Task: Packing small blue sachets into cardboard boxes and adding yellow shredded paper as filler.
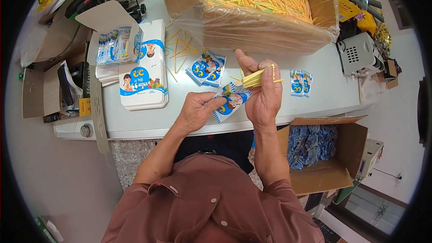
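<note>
My left hand [197,109] pinches a small blue-and-white sachet [233,104] with a cartoon figure on it, above the front of the table. In my right hand [264,103] is a small bundle of thin yellow sticks [254,80], gripped by the fingers right beside the sachet's upper edge. The sticks lie slanted; whether any tip is inside the sachet I cannot tell. Just beyond my hands lie several similar sachets [206,68], overlapping. Loose sticks [180,51] are scattered to their left. Another pair of sachets [300,83] rests to the right.
A large plastic-lined carton [270,31] full of coloured sticks stands at the back. At left are an open display box [114,58] of sachets and stacked printed cartons [144,101]. An open carton [317,180] of blue packets sits low right, beside the table edge.
</note>
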`<move>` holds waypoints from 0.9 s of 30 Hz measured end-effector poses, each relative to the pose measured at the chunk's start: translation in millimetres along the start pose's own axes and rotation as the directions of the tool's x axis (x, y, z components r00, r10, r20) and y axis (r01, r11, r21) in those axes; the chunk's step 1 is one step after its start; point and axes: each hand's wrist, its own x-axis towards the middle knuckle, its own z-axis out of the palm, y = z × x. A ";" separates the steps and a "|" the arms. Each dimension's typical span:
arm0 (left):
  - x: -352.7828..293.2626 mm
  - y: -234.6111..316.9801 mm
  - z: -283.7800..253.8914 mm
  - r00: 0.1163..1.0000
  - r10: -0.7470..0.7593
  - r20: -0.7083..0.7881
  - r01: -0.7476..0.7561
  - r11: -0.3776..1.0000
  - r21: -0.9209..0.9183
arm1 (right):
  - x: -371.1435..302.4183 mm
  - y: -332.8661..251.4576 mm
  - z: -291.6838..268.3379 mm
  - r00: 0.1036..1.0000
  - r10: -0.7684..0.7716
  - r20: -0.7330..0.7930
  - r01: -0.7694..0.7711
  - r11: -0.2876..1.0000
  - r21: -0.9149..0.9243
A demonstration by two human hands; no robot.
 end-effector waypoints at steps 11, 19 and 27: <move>1.2 -4.6 6.1 0.994 0.049 -0.102 -0.050 0.999 -0.014 | -11.2 8.1 0.9 0.984 0.171 0.047 -0.169 0.984 -0.058; 6.9 -19.2 17.4 0.962 0.004 -0.273 -0.080 0.959 -0.271 | -16.3 28.5 -7.1 0.941 0.333 0.066 -0.327 0.941 -0.082; 11.3 -20.1 18.2 0.945 -0.065 -0.321 -0.089 0.893 -0.442 | -3.1 32.3 -17.5 0.956 0.264 -0.131 -0.265 0.964 0.007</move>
